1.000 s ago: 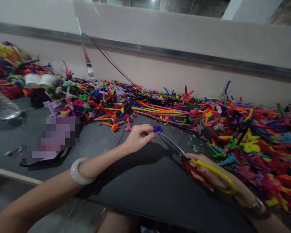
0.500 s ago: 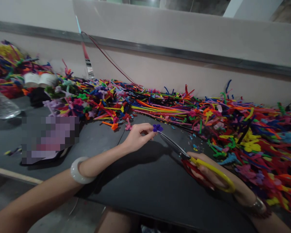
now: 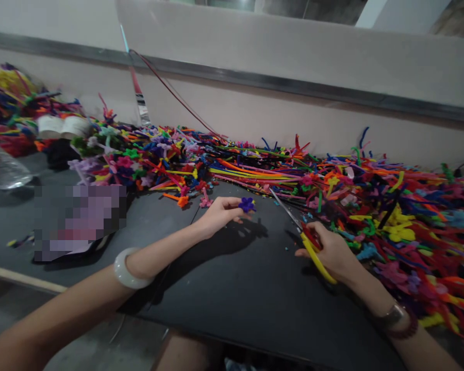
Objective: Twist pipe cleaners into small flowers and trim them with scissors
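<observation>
My left hand (image 3: 220, 215) pinches a small purple pipe-cleaner flower (image 3: 247, 204) between thumb and fingertips, above the dark table (image 3: 224, 278). My right hand (image 3: 330, 252) grips a pair of scissors (image 3: 307, 237) with yellow and red handles. Their closed metal blades (image 3: 286, 209) point up and left, toward the colourful pipe-cleaner heap (image 3: 255, 172). The blade tips stand apart from the flower, with a gap of dark table between them.
A long heap of multicoloured pipe cleaners and small flowers runs along the wall behind the table. White rolls (image 3: 62, 127) and a clear plastic bag (image 3: 2, 170) lie at the left. A pixelated patch (image 3: 79, 222) hides something there.
My right hand has drawn the scissors away from the flower, back and to the right, and turned them more upright. The blades have closed. The flower has shifted slightly down in my left hand.
</observation>
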Motion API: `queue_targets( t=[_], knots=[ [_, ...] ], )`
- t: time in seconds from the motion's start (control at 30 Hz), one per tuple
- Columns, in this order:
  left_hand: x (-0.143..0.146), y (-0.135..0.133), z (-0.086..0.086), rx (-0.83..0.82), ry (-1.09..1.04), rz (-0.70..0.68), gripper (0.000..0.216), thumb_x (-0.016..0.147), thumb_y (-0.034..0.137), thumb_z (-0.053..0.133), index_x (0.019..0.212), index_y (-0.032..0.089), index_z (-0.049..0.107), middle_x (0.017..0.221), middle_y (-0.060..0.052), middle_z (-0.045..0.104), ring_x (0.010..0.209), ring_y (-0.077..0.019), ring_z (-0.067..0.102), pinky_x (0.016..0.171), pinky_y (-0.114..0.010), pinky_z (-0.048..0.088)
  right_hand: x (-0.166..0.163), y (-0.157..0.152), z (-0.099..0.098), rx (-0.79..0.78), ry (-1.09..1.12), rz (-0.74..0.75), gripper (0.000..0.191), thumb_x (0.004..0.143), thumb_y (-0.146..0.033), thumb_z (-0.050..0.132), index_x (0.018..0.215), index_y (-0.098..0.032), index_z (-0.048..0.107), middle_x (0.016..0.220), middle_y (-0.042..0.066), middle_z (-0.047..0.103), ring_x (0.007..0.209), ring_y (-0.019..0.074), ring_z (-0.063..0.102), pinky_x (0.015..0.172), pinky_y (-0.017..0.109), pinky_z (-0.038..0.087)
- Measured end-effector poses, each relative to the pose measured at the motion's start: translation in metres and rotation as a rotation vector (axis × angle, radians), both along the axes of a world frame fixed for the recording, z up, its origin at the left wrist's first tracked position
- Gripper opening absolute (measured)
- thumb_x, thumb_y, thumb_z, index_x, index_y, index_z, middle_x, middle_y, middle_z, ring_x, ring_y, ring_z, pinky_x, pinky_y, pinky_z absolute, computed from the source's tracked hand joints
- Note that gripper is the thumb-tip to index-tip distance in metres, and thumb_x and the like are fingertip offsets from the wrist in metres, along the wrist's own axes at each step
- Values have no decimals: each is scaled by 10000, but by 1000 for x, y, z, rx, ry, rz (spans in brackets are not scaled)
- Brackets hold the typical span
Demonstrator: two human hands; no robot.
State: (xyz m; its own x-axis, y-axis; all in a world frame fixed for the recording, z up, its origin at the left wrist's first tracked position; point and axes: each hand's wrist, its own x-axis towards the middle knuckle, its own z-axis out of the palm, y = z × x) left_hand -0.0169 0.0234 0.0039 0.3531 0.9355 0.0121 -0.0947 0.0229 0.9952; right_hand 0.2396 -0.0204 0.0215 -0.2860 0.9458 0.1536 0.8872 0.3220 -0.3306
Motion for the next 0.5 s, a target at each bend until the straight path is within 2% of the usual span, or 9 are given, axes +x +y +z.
queue_targets(
  t=[0.1, 0.2, 0.33, 0.5],
  knots=[
    [-2, 2, 1, -158, -183, -48, 203, 666, 169, 552, 850, 107, 612, 962, -115, 619, 826, -154, 594, 621, -194, 445, 1, 2, -7, 110, -143, -5, 603, 558, -631, 544, 930, -165, 454, 743, 75, 607, 613, 215, 588, 510, 274, 424],
    [-3, 4, 1, -243, -279, -30, 187, 704, 184, 534, 856, 101, 605, 995, -134, 603, 841, -158, 593, 639, -204, 454, 3, 2, -11, 176, -230, 8, 710, 560, -641, 529, 1050, -139, 417, 871, 124, 606, 738, 263, 601, 564, 308, 447],
    [-3, 6, -1, -292, -277, 27, 169, 686, 207, 582, 842, 145, 602, 942, -89, 620, 791, -127, 595, 608, -191, 446, 4, 2, -10, 220, -232, 65, 713, 581, -635, 515, 1065, -123, 413, 950, 146, 582, 844, 268, 577, 641, 319, 458],
    [-4, 8, -4, -302, -265, 99, 165, 635, 212, 632, 792, 169, 606, 815, -29, 618, 646, -65, 554, 562, -175, 418, 2, 1, -8, 258, -208, 113, 624, 612, -599, 518, 1027, -139, 450, 911, 124, 595, 819, 252, 582, 647, 311, 459]
  ],
)
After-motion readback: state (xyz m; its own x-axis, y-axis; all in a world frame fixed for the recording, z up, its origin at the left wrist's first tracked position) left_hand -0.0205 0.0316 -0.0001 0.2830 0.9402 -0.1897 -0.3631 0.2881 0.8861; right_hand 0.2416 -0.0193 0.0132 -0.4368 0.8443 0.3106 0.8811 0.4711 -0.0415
